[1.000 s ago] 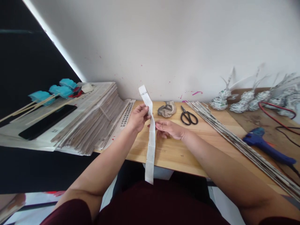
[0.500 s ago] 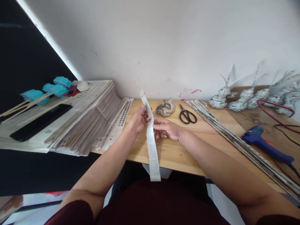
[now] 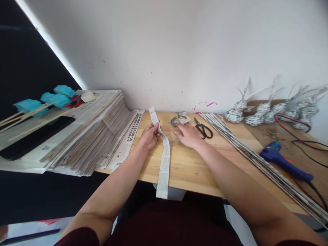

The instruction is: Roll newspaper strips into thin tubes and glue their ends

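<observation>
Between the thumb and fingers of my left hand (image 3: pixel 150 136) is pinched a long newspaper strip (image 3: pixel 164 164). Its short upper end points at the wall, and the longer part hangs down past the table's front edge. My right hand (image 3: pixel 188 134) reaches over the wooden table with fingers apart, its fingertips at a crumpled beige cloth (image 3: pixel 183 118); whether they touch it I cannot make out. Just right of that hand lie black-handled scissors (image 3: pixel 204 130).
A tall newspaper stack (image 3: pixel 102 126) stands at left, bearing a black phone (image 3: pixel 38 136) and sticks with blue tops (image 3: pixel 57 99). At right lie thin rolled-paper rods (image 3: pixel 246 150), a blue glue gun (image 3: pixel 287 162) and several woven paper figures (image 3: pixel 235 112) by the wall.
My right hand has let go of the newspaper strip and moved forward and right to the cloth. My left hand keeps the strip, now a little lower.
</observation>
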Tool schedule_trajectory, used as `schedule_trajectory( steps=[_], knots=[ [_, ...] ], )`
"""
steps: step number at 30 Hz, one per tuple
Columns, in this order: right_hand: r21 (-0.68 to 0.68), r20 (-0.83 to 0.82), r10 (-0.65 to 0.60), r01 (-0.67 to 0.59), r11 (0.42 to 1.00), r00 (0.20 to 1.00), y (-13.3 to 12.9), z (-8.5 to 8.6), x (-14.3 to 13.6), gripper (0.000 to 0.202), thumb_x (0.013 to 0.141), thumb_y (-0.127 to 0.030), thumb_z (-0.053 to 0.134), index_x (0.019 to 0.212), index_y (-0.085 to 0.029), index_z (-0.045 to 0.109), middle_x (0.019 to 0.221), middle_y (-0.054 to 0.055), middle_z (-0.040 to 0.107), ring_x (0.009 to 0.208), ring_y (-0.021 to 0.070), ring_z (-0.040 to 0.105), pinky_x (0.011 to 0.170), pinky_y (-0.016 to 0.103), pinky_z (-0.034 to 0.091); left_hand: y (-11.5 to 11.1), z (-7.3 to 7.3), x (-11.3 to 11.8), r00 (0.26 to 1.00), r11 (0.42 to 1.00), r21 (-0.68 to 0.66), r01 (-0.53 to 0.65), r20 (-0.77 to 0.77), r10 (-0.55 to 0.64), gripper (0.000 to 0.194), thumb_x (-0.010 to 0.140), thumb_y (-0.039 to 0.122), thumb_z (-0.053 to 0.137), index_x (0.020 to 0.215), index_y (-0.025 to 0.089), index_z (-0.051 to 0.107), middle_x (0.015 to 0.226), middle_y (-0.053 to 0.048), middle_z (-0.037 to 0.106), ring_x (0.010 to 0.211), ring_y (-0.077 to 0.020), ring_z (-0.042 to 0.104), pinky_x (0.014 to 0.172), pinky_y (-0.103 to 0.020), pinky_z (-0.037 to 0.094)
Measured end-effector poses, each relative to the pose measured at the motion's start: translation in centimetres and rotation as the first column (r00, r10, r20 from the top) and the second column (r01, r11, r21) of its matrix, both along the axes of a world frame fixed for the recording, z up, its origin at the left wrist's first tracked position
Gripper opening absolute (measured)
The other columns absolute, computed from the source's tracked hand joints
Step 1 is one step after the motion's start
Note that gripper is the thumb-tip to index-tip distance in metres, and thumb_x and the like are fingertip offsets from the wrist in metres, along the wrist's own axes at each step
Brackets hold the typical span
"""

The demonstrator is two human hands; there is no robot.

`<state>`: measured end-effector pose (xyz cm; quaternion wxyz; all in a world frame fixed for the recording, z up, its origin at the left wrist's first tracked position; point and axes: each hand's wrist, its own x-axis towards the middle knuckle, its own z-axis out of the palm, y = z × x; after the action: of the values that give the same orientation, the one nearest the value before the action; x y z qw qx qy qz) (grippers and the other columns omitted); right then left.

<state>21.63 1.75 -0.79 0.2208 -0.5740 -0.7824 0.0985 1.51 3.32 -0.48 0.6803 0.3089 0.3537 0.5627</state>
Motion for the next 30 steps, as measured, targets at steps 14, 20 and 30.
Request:
schedule_trajectory(
  steps=[14,20,30],
  knots=[
    [0.083,-0.033,-0.139,0.141,0.987,0.990,-0.6,0.9,-0.3,0.032,0.091,-0.038,0.051,0.100,-0.015,0.071,0.104,0.016,0.070,0.105,0.0335,0.058,0.090,0.047,0.039,-0.8,-0.4,0.4,0.994,0.993,0.054,0.108,0.017,-0.109,0.030,0.066,0.020,0.083,0.088,0.015,0.063,0.069,0.004,0.059,0.058,-0.0039,0.055,0.050,-0.013,0.042],
    [-0.438,-0.684,0.019,-0.431,0.789,0.729,-2.5,1.5,-1.8,0.035,0.085,-0.051,0.059,0.094,-0.018,0.068,0.086,0.006,0.069,0.062,0.0137,0.062,0.046,0.023,0.036,-0.7,0.2,0.3,0.990,0.993,0.077,0.088,0.105,-0.096,0.022,0.072,0.014,0.077,0.089,0.015,0.063,0.071,0.003,0.059,0.061,-0.0036,0.055,0.052,-0.012,0.042],
    [-0.549,-0.785,-0.199,-0.509,0.663,0.587,-3.3,1.0,-3.4,0.019,0.084,-0.032,0.063,0.076,-0.015,0.063,0.068,0.005,0.068,0.047,0.0086,0.055,0.031,0.017,0.027,-0.8,0.1,0.2,0.992,0.991,0.067,0.117,0.046,-0.120,0.028,0.072,0.023,0.080,0.094,0.017,0.064,0.083,0.000,0.065,0.068,-0.0067,0.060,0.056,-0.016,0.045]
  ],
)
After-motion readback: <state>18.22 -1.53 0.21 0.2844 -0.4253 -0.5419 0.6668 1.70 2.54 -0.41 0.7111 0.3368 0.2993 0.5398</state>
